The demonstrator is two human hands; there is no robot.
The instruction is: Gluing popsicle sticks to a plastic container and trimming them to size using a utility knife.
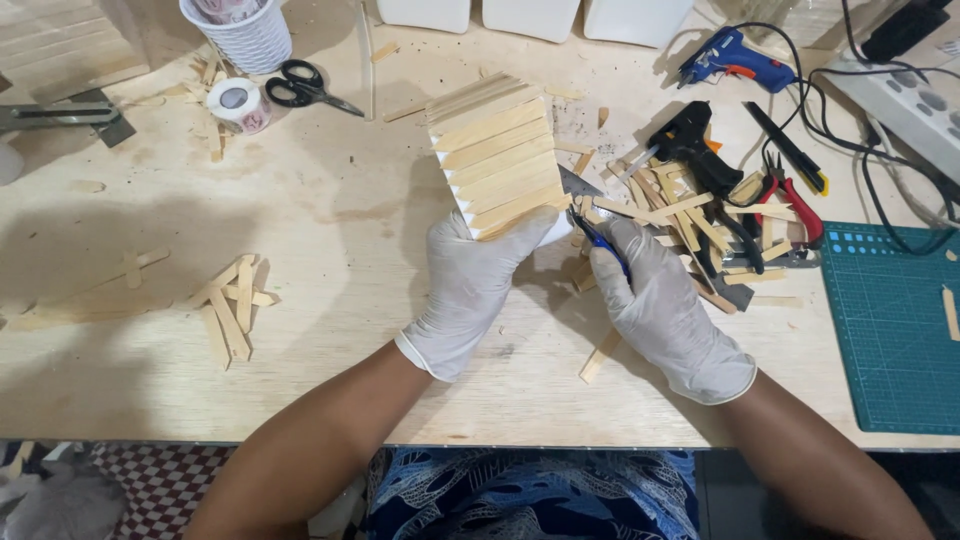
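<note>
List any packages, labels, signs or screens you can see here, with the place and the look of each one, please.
Tape roll: far left of the table, beside the black scissors; round, white, with a pink printed label on its side.
White basket: far left edge; ribbed, holds a pink and white printed package.
White containers: far edge, centre; plain, no label visible.
No signs or screens in view.

Matt pale wooden-stick panel point(497, 153), smooth white rubbery gloves point(470, 290), bare plywood table point(330, 210), matt green cutting mat point(890, 330).
</note>
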